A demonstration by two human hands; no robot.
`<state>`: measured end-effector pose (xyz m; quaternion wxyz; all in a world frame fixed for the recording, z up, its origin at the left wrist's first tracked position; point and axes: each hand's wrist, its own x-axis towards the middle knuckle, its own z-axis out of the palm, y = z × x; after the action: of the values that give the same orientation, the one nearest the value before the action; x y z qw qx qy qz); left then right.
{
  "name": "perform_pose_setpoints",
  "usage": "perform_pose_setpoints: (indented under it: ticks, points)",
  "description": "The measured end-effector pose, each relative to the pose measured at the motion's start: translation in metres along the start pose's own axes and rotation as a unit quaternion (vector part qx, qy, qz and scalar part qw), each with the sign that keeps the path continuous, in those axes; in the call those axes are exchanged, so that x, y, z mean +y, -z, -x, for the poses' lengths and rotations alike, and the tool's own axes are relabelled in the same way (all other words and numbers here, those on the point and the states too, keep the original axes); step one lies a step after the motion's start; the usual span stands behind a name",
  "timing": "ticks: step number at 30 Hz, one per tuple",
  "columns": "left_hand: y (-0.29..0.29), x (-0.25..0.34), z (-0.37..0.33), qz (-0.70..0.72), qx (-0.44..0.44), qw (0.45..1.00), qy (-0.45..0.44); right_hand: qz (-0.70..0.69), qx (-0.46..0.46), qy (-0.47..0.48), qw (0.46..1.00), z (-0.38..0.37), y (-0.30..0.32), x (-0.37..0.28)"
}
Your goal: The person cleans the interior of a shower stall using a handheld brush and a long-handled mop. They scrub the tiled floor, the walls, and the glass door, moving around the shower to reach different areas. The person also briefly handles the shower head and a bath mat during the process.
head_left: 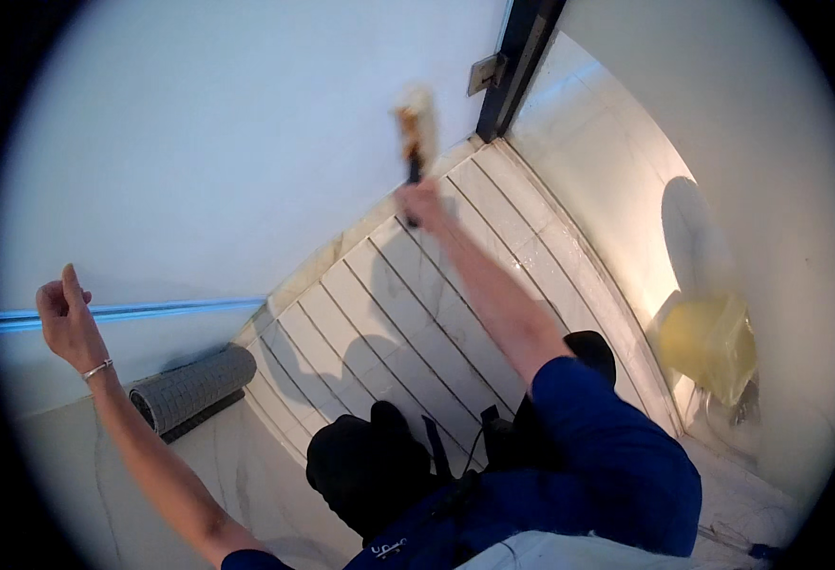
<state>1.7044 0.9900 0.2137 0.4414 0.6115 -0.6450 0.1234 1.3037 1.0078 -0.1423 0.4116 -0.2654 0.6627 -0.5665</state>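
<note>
Black-handled brush (413,142), blurred, was clasped in the right hand (421,203) over the far edge of the grooved floor (417,313); whether it touched the pale panel (246,161) could not be told. Left of the floor, the left hand (69,318) was up, seemingly empty, its fingers' closure unclear, above a rolled grey mat (194,382). Right of the floor was a yellow plastic bag (707,344). Brushing appeared under way; finished and remaining stretches could not be distinguished.
</note>
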Motion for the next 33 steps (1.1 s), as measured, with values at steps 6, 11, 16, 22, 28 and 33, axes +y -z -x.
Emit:
perform_pose_setpoints:
  ticks: [6,11,16,22,28,33]
  points:
    - [0.023,-0.023,-0.002,-0.049,-0.019,0.997,-0.058,0.057,-0.419,-0.003,0.906,0.173,-0.169,-0.024]
    - [0.046,-0.008,0.023,-0.029,-0.053,0.998,-0.011,0.069,-0.278,0.024,0.958,0.072,-0.072,0.032]
    - [0.111,-0.027,0.161,0.016,-0.160,0.967,0.195,0.066,-0.149,-0.087,0.983,-0.044,0.091,-0.038]
    - [0.308,-0.031,0.303,-0.189,-0.068,0.884,0.422,-0.083,-0.026,-0.108,0.990,-0.137,0.047,-0.007]
    - [0.361,0.001,0.308,-0.176,0.125,0.894,0.392,0.043,-0.129,0.342,0.930,0.006,-0.169,0.074]
    - [0.389,0.090,0.333,-0.288,0.195,0.869,0.351,-0.007,-0.447,-0.122,0.886,0.247,-0.286,-0.027]
